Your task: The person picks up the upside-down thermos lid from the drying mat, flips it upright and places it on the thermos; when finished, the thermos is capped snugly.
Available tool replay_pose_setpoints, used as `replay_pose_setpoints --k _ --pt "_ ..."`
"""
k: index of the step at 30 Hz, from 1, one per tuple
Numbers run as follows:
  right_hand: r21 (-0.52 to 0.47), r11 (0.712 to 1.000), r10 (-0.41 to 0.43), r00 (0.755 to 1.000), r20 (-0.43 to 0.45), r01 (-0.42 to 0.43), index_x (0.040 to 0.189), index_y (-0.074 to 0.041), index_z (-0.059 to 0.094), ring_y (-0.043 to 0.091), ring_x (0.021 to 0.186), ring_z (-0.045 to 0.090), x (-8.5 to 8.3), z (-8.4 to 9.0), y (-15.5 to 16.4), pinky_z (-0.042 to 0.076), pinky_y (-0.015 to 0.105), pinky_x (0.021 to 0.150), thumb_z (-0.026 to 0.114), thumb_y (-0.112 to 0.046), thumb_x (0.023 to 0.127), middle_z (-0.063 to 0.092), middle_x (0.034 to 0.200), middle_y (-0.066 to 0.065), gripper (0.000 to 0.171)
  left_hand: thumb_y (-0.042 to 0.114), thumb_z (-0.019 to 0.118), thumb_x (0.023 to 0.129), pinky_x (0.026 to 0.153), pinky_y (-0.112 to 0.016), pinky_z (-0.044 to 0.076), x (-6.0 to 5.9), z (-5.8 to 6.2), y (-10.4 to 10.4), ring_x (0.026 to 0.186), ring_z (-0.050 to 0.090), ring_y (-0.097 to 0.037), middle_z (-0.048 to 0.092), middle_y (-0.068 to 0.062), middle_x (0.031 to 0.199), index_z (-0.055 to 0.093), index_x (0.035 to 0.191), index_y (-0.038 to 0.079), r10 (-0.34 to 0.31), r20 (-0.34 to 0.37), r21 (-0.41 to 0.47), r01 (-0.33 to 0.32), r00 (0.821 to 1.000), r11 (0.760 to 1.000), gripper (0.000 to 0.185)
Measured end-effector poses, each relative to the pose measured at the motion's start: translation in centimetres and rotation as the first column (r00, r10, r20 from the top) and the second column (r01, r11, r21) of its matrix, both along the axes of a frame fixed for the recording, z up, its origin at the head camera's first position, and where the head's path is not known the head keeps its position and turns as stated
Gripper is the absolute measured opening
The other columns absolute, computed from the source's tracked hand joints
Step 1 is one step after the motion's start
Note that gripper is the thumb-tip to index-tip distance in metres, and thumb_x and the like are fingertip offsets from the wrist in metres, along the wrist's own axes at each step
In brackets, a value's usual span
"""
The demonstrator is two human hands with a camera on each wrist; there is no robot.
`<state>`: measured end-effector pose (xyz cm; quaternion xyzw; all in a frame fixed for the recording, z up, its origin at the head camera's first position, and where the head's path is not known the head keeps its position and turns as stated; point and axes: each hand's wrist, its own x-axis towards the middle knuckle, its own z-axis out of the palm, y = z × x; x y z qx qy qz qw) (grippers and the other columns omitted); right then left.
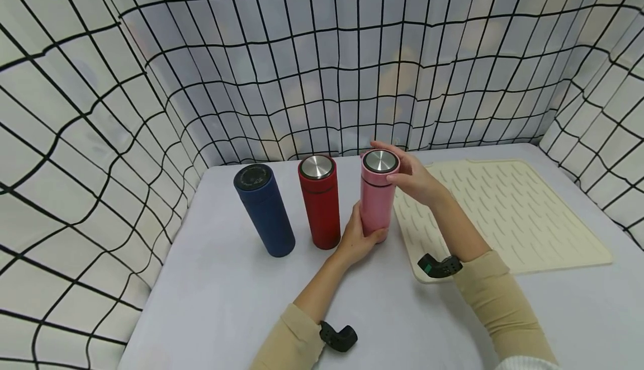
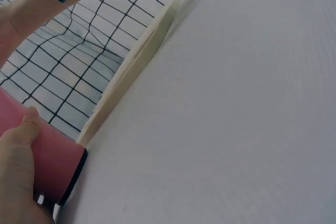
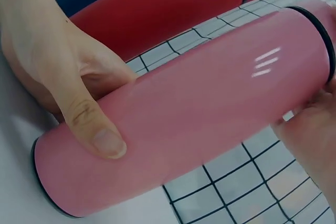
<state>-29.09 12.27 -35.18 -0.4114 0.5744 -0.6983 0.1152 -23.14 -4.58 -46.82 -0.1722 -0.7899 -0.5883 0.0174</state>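
A pink thermos bottle (image 1: 377,205) with a steel-topped lid (image 1: 380,161) stands upright on the white table, both hands on it. Low on its body, my left hand (image 1: 356,242) grips it, the thumb lying across the front in the right wrist view. Up at the lid, my right hand (image 1: 415,179) holds it between thumb and fingers; some of those fingers are hidden behind. Just left of it is a red thermos bottle (image 1: 321,208), its lid also steel-topped. Farther left stands a blue thermos bottle (image 1: 269,213) with a dark top.
A cream ridged mat (image 1: 523,219) lies on the right part of the white table (image 1: 216,297), its left edge close by the pink bottle. Black netting (image 1: 352,74) over pale walls encloses the back and sides. Each wrist wears a black band.
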Motion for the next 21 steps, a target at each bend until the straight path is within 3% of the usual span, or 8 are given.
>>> replay_pose_setpoints --k 2,5,10,12,16,21 --pt "-0.005 0.999 -0.032 0.999 0.007 0.032 0.134 -0.004 0.038 0.019 0.110 0.050 0.0 0.0 0.1 0.045 0.032 0.088 0.072 -0.020 0.079 0.051 0.124 0.008 0.067 0.017 0.070 0.081 0.096 -0.041 0.036 0.5 0.8 0.0 0.113 0.044 -0.024 0.045 -0.013 0.125 0.022 0.137 0.008 -0.001 -0.005 -0.005 0.001 1.000 1.000 0.075" --pt "0.027 0.996 -0.081 0.997 -0.007 0.081 0.130 -0.007 0.040 0.018 0.106 0.052 0.1 0.2 0.1 0.046 0.030 0.084 0.076 -0.022 0.075 0.051 0.120 0.004 0.067 0.013 0.069 0.081 0.095 -0.042 0.037 1.0 1.8 -0.1 0.113 0.045 -0.026 0.045 -0.015 0.124 0.022 0.136 0.005 -0.010 -0.003 0.001 0.010 1.000 1.000 0.073" --pt "0.028 0.999 -0.031 0.999 0.019 0.031 0.139 -0.002 0.032 0.020 0.111 0.050 0.1 0.5 -0.1 0.044 0.033 0.089 0.072 -0.017 0.080 0.050 0.126 0.006 0.073 0.021 0.070 0.081 0.095 -0.039 0.036 0.1 0.3 -0.1 0.113 0.044 -0.021 0.045 -0.010 0.125 0.022 0.138 0.012 0.013 0.019 -0.019 -0.013 1.000 1.000 0.076" --pt "0.027 0.998 -0.056 0.998 0.023 0.056 0.135 -0.001 0.037 0.021 0.109 0.051 0.2 0.6 -0.3 0.045 0.033 0.087 0.074 -0.015 0.077 0.053 0.122 0.007 0.070 0.025 0.071 0.080 0.095 -0.038 0.036 -0.4 -0.6 -0.1 0.113 0.044 -0.019 0.045 -0.008 0.125 0.021 0.138 0.015 0.023 0.016 -0.028 -0.022 1.000 0.999 0.077" --pt "0.066 0.986 -0.153 0.988 -0.019 0.154 0.126 -0.004 0.042 0.019 0.104 0.052 0.3 0.8 -0.6 0.047 0.030 0.082 0.081 -0.020 0.070 0.052 0.117 0.005 0.070 0.023 0.072 0.079 0.095 -0.038 0.037 -0.6 -1.0 -0.1 0.112 0.045 -0.019 0.046 -0.008 0.124 0.022 0.138 0.015 0.024 -0.001 -0.010 -0.024 1.000 1.000 0.078" --pt "0.026 1.000 -0.016 1.000 0.007 0.016 0.141 0.002 0.025 0.019 0.111 0.049 0.3 0.5 -0.2 0.044 0.032 0.088 0.070 -0.016 0.080 0.050 0.125 0.006 0.077 0.025 0.072 0.079 0.096 -0.039 0.036 -0.5 -0.9 -0.1 0.114 0.044 -0.019 0.046 -0.006 0.125 0.021 0.138 0.016 0.020 0.020 -0.001 -0.020 1.000 1.000 0.079"
